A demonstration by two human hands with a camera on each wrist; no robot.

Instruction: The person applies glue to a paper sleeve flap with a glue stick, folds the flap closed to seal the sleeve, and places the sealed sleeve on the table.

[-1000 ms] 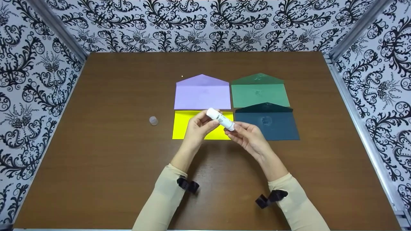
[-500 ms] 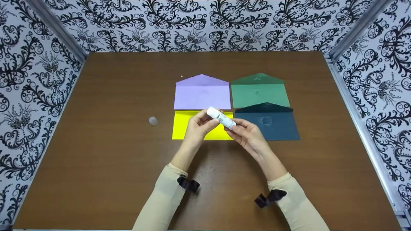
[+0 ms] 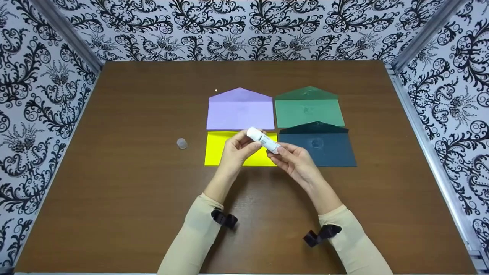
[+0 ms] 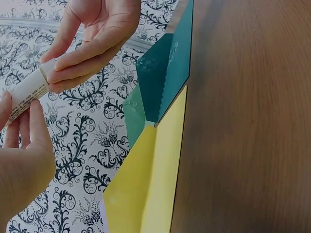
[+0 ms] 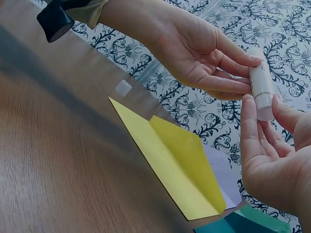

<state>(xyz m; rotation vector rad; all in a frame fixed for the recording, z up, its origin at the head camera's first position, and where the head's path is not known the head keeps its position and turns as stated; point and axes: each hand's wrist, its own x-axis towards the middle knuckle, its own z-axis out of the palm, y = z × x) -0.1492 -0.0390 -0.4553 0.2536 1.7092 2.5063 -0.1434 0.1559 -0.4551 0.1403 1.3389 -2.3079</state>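
A white glue stick (image 3: 263, 139) is held tilted above the yellow envelope (image 3: 217, 151), its upper end to the left. My left hand (image 3: 236, 152) pinches its body between thumb and fingers. At the lower end, my right hand (image 3: 296, 162) grips the base with thumb and fingertips, as the right wrist view also shows. Printed text on the glue stick (image 4: 29, 92) faces the left wrist camera. The dark blue envelope (image 3: 324, 151) lies just beyond the right hand, flap up, with a shiny round smear on it.
A lilac envelope (image 3: 240, 114) and a green envelope (image 3: 309, 114) lie behind, flaps unfolded. The small translucent cap (image 3: 182, 143) stands left of the yellow envelope on the brown table (image 3: 133, 191). Patterned panels (image 3: 229, 30) border the table's back and sides.
Both hands stay nearly in place on the glue stick. The right thumb and fingers shift slightly around its base, as if turning it; envelopes and cap stay put.
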